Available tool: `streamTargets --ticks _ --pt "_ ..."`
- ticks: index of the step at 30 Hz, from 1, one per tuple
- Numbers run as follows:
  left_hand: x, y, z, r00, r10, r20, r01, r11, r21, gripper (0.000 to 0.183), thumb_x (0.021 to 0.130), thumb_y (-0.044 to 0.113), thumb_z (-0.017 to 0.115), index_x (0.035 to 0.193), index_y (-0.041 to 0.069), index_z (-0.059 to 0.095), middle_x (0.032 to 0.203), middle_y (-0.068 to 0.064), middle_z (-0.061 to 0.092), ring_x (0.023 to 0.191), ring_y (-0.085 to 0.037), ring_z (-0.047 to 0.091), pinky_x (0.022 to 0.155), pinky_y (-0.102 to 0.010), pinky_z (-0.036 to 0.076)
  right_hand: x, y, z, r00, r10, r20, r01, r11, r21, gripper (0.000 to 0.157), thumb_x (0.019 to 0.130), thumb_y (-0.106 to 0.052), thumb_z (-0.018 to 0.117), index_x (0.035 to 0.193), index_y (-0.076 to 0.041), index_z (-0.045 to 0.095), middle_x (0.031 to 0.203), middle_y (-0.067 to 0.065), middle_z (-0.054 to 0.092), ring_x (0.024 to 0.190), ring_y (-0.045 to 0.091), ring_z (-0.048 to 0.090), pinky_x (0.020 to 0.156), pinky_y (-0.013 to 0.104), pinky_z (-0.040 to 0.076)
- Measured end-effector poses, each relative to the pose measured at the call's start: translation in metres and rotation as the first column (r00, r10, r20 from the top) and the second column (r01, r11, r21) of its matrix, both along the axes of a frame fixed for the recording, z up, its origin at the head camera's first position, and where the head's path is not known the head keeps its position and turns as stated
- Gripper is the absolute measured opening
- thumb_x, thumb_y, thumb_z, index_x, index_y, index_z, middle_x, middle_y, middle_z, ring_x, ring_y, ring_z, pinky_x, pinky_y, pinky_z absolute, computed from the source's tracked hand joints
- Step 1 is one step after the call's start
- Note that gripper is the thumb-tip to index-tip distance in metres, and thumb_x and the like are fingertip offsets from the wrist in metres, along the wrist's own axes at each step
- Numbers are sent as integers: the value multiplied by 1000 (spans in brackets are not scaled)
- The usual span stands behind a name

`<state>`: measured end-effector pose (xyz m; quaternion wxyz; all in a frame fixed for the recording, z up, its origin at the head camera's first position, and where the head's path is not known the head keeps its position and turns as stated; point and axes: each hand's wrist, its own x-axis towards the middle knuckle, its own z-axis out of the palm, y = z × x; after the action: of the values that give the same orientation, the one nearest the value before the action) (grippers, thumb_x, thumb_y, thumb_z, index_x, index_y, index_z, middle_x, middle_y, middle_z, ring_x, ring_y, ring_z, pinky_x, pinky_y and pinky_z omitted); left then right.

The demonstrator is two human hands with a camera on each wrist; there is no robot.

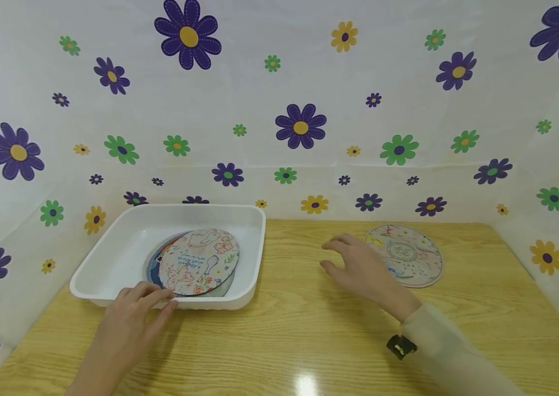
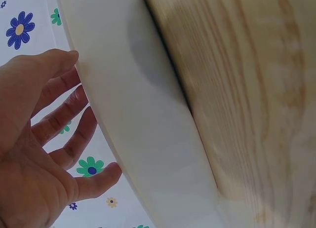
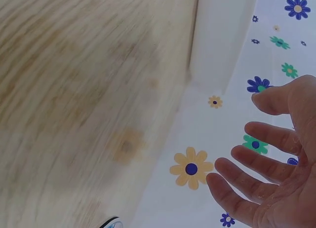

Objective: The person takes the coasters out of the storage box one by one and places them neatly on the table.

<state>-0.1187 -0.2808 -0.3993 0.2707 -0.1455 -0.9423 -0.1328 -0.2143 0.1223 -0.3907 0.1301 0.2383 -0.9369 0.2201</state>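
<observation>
My left hand (image 1: pixel 128 319) rests its fingertips on the near rim of a white plastic tray (image 1: pixel 106 242). The left wrist view shows that hand (image 2: pixel 44 134) with its spread fingertips along the rim. Inside the tray lie overlapping round discs; a pale disc (image 1: pixel 200 261) with coloured drawings tops a blue-edged disc (image 1: pixel 153 269). Over the table, my right hand (image 1: pixel 363 269) holds nothing, its fingers loosely bent and apart. Just beyond and to the right lies another round printed disc (image 1: pixel 415 256), partly covered by that hand. The right wrist view also shows that hand's parted fingers (image 3: pixel 264 164).
Everything stands on a wood-grain table (image 1: pixel 289 341). A white cloth with flowers (image 1: pixel 299 82) hangs behind the table and along both sides. The tray's raised walls stand at the left. A dark band (image 1: pixel 401 346) sits at the right sleeve.
</observation>
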Motion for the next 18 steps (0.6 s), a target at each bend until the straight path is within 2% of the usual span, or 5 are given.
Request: streamTargets --ticks 8,18 --pt "0 0 0 1000 -3 -7 3 1000 -1 19 79 12 87 96 11 79 90 -3 69 81 -29 65 71 -50 56 -3 -12 3 999 35 5 -35 999 -6 35 94 -26 72 122 -6 72 123 11 69 110 31 69 87 47 59" --pt "0 -1 2 999 20 42 -20 1000 2 19 82 14 85 99 10 79 92 -3 69 85 -31 65 73 -51 56 -7 -21 3 999 37 30 -37 999 -1 36 96 -30 70 126 -9 71 125 9 69 112 29 69 90 46 59"
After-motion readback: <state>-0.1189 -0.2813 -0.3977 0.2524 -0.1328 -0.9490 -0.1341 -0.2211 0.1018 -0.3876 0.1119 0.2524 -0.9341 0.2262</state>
